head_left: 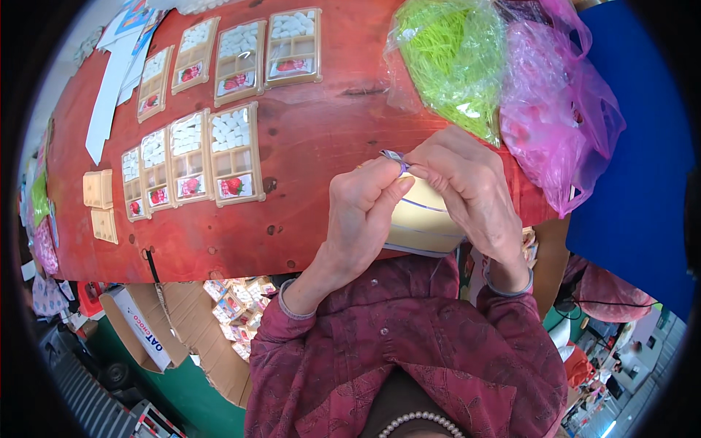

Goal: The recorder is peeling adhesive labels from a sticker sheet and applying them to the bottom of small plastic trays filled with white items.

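My left hand point(365, 212) and my right hand point(471, 193) meet in front of me at the table's near edge. Both are closed, with thumbs and forefingers pinching a small purple-and-silver wrapper point(393, 155) between them. What is inside the wrapper cannot be seen. Just below the pinch is a pale yellow rounded container point(422, 219) with thin dark stripes, partly covered by both hands. Left of my hands lie two rows of beige compartment trays point(235, 153), holding white pillow-shaped pieces and cards with strawberry pictures.
A clear bag of bright green strips point(456, 62) and a pink plastic bag point(555, 109) lie at the far right. Small beige trays point(98, 191) sit at the left of the red table point(328, 124). Below the edge, a cardboard box point(193, 328) holds many small packets point(237, 310).
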### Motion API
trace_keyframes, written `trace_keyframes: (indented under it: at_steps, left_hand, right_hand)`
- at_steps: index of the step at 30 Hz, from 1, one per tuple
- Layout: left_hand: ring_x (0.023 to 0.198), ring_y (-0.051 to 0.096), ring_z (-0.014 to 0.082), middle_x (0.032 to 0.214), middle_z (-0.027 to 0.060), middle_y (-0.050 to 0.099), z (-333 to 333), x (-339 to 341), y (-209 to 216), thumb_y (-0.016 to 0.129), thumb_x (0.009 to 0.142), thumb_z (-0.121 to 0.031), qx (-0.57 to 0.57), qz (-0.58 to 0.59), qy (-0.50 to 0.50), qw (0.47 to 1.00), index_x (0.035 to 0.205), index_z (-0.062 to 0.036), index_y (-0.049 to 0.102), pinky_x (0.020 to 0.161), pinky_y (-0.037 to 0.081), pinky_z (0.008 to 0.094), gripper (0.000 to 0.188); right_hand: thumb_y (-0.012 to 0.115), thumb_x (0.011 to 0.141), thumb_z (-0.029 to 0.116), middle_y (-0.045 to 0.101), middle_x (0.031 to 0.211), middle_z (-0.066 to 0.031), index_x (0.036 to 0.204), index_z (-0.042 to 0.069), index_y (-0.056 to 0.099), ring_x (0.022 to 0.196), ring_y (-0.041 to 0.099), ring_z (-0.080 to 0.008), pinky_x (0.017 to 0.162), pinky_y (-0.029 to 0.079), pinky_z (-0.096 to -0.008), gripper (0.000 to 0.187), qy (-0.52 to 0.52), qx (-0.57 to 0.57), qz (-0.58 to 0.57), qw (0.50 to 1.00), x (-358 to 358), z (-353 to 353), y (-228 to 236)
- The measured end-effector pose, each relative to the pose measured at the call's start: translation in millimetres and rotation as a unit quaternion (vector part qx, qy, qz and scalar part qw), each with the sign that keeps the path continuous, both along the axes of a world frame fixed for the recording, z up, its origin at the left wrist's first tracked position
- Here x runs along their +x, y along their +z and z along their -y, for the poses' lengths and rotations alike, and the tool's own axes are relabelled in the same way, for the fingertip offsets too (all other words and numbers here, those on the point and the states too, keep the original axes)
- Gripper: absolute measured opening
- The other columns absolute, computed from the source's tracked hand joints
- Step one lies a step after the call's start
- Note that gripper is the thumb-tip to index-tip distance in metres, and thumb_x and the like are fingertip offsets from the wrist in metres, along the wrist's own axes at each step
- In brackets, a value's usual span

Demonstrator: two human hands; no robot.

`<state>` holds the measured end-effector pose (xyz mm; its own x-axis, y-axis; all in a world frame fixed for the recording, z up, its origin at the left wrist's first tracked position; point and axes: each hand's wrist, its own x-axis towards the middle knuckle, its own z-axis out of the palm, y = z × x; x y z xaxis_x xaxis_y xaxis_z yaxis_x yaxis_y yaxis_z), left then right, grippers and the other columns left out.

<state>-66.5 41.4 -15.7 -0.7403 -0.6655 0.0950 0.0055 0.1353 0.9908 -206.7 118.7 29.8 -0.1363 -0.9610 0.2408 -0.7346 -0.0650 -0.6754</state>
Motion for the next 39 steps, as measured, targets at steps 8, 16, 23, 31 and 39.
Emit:
trace_keyframes:
  at_steps: [8, 16, 23, 31, 39]
  left_hand:
    - [0.059, 0.046, 0.0269, 0.064, 0.0132, 0.045, -1.9, 0.0, -3.2, 0.060, 0.079, 0.002, -0.031, 0.013, 0.003, 0.999, 0.077, 0.0024, 0.052, 0.055, 0.037, 0.0347, 0.008]
    - [0.060, 0.039, 0.0096, 0.065, 0.0052, 0.044, -4.0, 0.4, 1.0, 0.059, 0.083, 0.005, -0.082, 0.003, 0.010, 0.997, 0.080, 0.0060, 0.053, 0.054, 0.034, 0.0248, 0.007]
    - [0.059, 0.040, 0.0105, 0.065, 0.0064, 0.045, -4.0, 3.5, -5.2, 0.060, 0.083, 0.004, -0.086, 0.011, 0.012, 0.996, 0.080, 0.0060, 0.054, 0.054, 0.035, 0.0257, 0.007]
    - [0.059, 0.040, 0.0123, 0.065, 0.0070, 0.045, -5.9, 2.6, -3.3, 0.060, 0.082, 0.004, -0.089, 0.008, 0.019, 0.996, 0.081, 0.0058, 0.055, 0.054, 0.034, 0.0262, 0.005]
    - [0.059, 0.039, 0.0134, 0.064, 0.0071, 0.045, -5.9, 3.1, -6.2, 0.060, 0.081, 0.005, -0.089, 0.004, 0.012, 0.996, 0.081, 0.0062, 0.055, 0.055, 0.034, 0.0275, 0.005]
  right_hand:
    - [0.060, 0.074, 0.001, 0.055, 0.075, -0.0124, 0.086, -0.002, 0.060, 0.073, 0.053, -0.0316, 0.064, 0.042, -0.0372, 0.013, -0.002, 0.020, -0.065, 0.998, 3.0, 0.3, 5.0]
    - [0.059, 0.073, 0.001, 0.053, 0.075, -0.0125, 0.085, -0.002, 0.058, 0.072, 0.052, -0.0319, 0.063, 0.042, -0.0382, 0.012, 0.009, 0.009, -0.075, 0.997, 5.5, -1.1, 7.0]
    - [0.059, 0.075, 0.001, 0.053, 0.077, -0.0131, 0.086, -0.003, 0.057, 0.073, 0.051, -0.0314, 0.063, 0.041, -0.0387, 0.012, -0.002, 0.008, -0.056, 0.998, 5.5, -0.2, -0.5]
    - [0.062, 0.075, 0.004, 0.054, 0.073, -0.0121, 0.084, -0.003, 0.059, 0.071, 0.053, -0.0296, 0.062, 0.041, -0.0366, 0.012, 0.012, 0.019, -0.061, 0.998, 3.0, -0.1, 4.8]
    - [0.062, 0.075, 0.004, 0.053, 0.072, -0.0115, 0.082, -0.002, 0.060, 0.070, 0.053, -0.0300, 0.062, 0.041, -0.0365, 0.010, 0.030, 0.029, -0.029, 0.999, -2.0, 1.8, 1.7]
